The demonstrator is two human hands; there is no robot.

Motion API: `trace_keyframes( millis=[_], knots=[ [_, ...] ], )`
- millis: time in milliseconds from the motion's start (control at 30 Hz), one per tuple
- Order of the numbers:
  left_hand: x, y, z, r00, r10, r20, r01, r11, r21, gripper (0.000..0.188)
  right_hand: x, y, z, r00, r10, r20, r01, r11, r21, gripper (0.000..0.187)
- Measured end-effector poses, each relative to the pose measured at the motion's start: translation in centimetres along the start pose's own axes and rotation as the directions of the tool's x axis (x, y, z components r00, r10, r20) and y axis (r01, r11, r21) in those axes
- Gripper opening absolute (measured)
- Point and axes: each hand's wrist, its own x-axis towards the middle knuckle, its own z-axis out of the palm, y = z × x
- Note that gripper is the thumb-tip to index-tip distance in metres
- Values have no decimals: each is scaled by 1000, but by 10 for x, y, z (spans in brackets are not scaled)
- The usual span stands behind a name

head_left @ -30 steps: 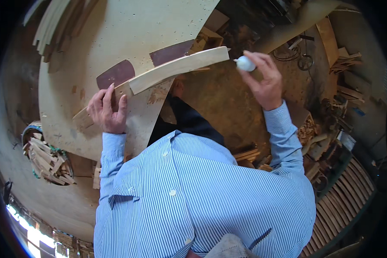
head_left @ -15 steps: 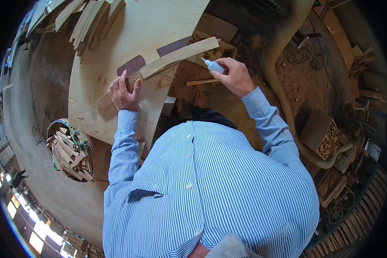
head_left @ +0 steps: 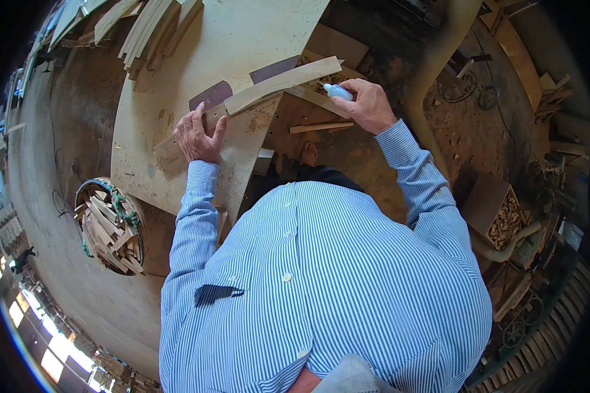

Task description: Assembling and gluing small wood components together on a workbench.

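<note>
Head view — left hand (head_left: pixel 200 136) flat on wood strip (head_left: pixel 278 83), right hand (head_left: pixel 366 105) gripping bottle (head_left: pixel 337 92).

There is 1 view, from a wide fisheye camera worn on the person's head. It looks steeply down over the striped shirt (head_left: pixel 321 288), which fills the lower half of the picture from very near. Both forearms rise from the lower part toward the top, where the left hand (head_left: pixel 198 136) and right hand (head_left: pixel 367 105) sit at arm's reach. The table (head_left: pixel 170 85) lies in the upper left, the floor (head_left: pixel 59 196) further off around it. Straight edges bend near the dark round rim.
</note>
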Motion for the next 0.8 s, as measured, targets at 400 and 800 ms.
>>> trace_keyframes(
  millis=[400,800],
  knots=[
    [-1,-1,2,1000,-5,8,5,1000,-13,74,-4,-12,1,999,32,22,-32,999,-21,46],
    [-1,-2,3,1000,3,-21,-3,1000,10,74,2,-11,6,1000,-17,0,17,999,-31,47]
  ],
)
